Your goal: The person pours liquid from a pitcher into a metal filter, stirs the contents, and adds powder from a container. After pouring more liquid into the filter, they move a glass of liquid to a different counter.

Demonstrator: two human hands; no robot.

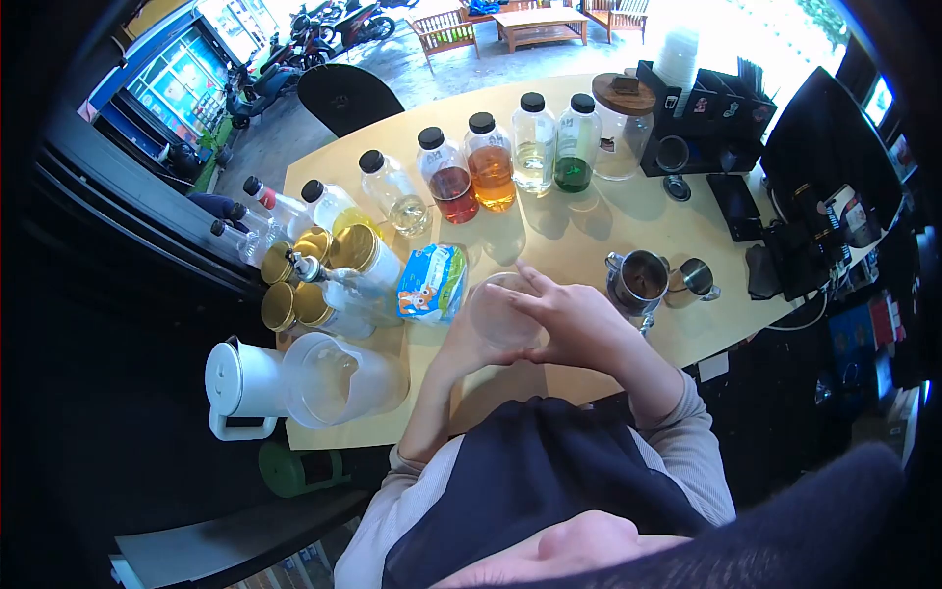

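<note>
A clear round cup (pixel 502 312) is between my hands near the front middle of the table. My left hand (pixel 467 339) curls around its left side. From the right, my right hand (pixel 574 316) grips it, with fingers reaching across the rim and the thumb low at the near side. What is inside the cup, if anything, I cannot make out. Just left of my left hand lies a blue-and-white tissue pack (pixel 432 283). To the right of my right hand stands a metal cup (pixel 643 278) with dark contents, beside a smaller metal jug (pixel 693 279).
Several black-capped bottles (pixel 491 177) of coloured liquids line the table's (pixel 589 236) far side. Gold-lidded canisters (pixel 361 250), a frosted pitcher (pixel 339 378) and a white jug (pixel 240 383) stand left. A wooden-lidded jar (pixel 623 133), phone (pixel 734 206) and monitor (pixel 834 157) are right.
</note>
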